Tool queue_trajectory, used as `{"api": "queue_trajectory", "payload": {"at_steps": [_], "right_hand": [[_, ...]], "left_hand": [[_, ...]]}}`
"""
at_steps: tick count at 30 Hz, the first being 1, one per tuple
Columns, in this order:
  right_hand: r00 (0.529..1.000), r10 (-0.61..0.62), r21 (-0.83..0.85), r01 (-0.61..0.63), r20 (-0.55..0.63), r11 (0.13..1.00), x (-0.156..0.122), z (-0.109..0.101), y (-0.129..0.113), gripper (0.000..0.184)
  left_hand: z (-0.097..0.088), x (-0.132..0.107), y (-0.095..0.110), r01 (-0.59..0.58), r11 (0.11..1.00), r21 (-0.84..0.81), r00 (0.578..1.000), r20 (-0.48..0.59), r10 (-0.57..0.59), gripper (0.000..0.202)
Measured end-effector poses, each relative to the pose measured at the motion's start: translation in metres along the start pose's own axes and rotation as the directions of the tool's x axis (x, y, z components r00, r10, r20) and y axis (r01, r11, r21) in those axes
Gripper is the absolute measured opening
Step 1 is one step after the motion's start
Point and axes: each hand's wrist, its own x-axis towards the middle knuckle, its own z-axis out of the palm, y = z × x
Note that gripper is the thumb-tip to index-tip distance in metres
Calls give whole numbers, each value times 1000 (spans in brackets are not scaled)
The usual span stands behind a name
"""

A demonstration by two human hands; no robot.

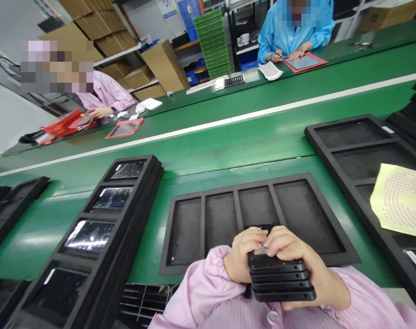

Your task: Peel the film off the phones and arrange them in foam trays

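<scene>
Close to my body I hold a stack of several flat black devices, shaped like phones or small tablets. My right hand is wrapped round the stack's right side, its fingers bent over the top. On the left edge my left hand grips the same stack, with its fingertips on the upper face. Between the fingertips of both hands shows a small greyish patch, too small to name. Just beyond the hands lies a black foam tray with bare compartments, partly covered by my hands and sleeves.
Left of me stand stacked foam trays with glossy-screened devices in their compartments. A foam tray on the right bears a yellow dotted sheet. Across the green bench, two people work with red-framed panels.
</scene>
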Motion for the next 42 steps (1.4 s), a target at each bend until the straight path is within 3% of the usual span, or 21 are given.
{"api": "queue_trajectory", "payload": {"at_steps": [3, 6, 16, 42], "right_hand": [[1000, 0, -10, 0, 0, 1000, 1, 0, 0, 41], [1000, -5, -22, 5, -1, 1000, 1, 1, 0, 40], [1000, 14, -2, -14, -4, 1000, 0, 0, 1, 48], [999, 38, -18, -38, 8, 999, -1, -2, -1, 41]], "left_hand": [[1, 9, 3, -111, 994, 21, 993, -41, 111, 27], [1, 16, 6, -147, 989, 31, 987, -65, 149, 25], [0, 14, 5, -154, 988, 31, 987, -41, 155, 26], [3, 15, 7, -150, 987, 61, 986, -62, 153, 25]]}}
